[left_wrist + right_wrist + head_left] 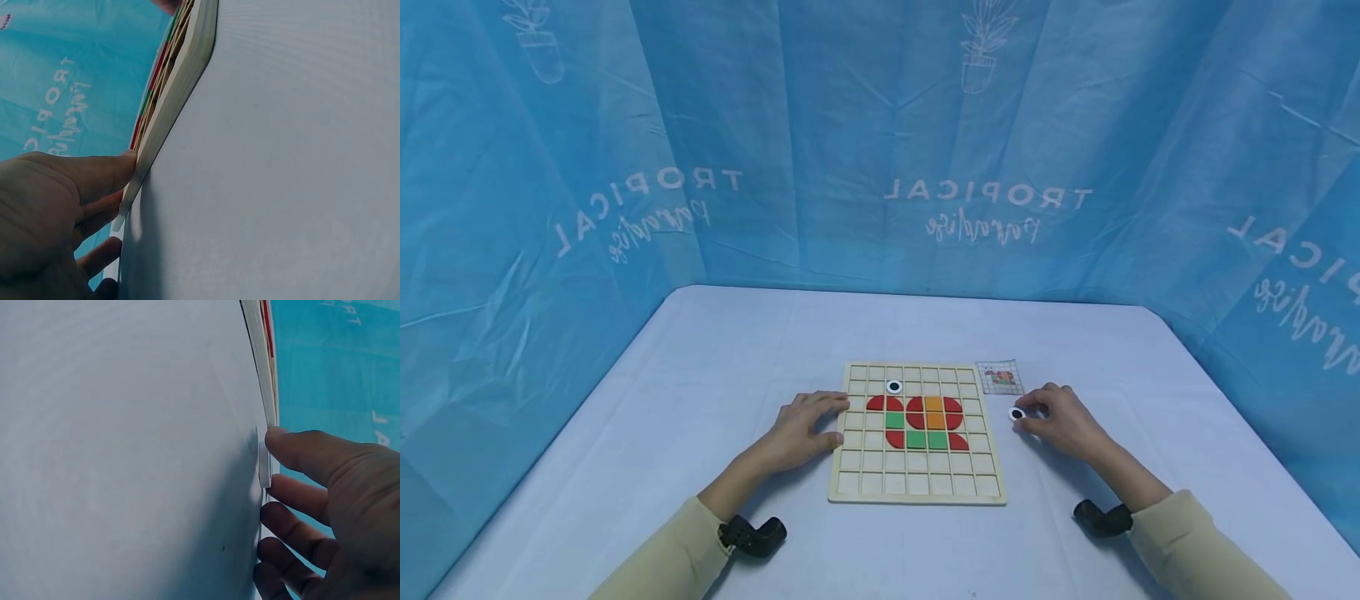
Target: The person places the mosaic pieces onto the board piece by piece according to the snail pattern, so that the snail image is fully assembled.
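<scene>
A pale wooden grid board [861, 482] lies on the table, with red curved tiles [895, 438], green square tiles [916, 439] and orange square tiles [934, 404] set in its cells. Near its top sits a white eye tile [894, 387] with a black centre. My left hand [805, 431] touches the board's left edge with thumb and fingertips, fingers loosely extended. Just right of the board, my right hand [1060, 423] pinches another white eye tile [1017, 413] between thumb and forefinger. In the right wrist view, that tile [265, 465] shows edge-on, close to the tabletop.
A small printed card [1000, 378] with a coloured grid picture lies by the board's upper right corner. The white-covered table [745, 342] is bounded by a blue curtain [850, 125] at the back and sides. Each wrist wears a black device [752, 536].
</scene>
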`<state>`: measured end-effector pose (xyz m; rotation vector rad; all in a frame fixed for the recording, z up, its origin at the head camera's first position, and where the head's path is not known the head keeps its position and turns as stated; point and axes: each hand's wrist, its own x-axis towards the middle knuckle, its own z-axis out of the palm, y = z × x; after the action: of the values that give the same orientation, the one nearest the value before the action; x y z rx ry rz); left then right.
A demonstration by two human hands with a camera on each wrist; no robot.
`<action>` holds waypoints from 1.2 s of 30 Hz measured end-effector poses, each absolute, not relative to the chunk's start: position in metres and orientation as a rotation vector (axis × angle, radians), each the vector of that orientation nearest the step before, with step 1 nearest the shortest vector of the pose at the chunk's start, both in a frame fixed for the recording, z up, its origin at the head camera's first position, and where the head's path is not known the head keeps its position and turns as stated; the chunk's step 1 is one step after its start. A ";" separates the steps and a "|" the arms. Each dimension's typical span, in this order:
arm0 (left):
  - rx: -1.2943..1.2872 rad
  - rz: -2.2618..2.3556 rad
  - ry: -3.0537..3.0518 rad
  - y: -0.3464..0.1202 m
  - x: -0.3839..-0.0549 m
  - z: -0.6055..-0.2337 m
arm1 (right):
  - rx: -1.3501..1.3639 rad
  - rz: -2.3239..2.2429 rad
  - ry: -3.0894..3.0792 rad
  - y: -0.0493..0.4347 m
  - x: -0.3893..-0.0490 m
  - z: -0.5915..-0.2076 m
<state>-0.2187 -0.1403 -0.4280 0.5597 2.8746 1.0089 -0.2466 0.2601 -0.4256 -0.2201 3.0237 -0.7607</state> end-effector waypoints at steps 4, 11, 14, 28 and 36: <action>0.561 1.007 2.875 -0.140 -0.219 -0.428 | -0.212 -0.745 3.042 0.259 -0.247 -0.428; 0.555 0.973 2.895 -0.140 -0.220 -0.428 | -0.211 -0.719 3.081 0.258 -0.248 -0.431; 0.552 0.974 2.896 -0.140 -0.220 -0.428 | -0.204 -0.719 3.085 0.257 -0.248 -0.430; 0.561 0.978 2.888 -0.140 -0.220 -0.428 | -0.365 -0.803 3.055 0.227 -0.252 -0.405; 0.554 0.984 2.880 -0.140 -0.219 -0.428 | -0.483 -0.834 3.008 0.175 -0.263 -0.389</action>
<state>-0.2194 -0.1397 -0.4279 0.5544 2.8805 0.9840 -0.2630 0.1748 -0.3887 -0.4827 3.0078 -0.8343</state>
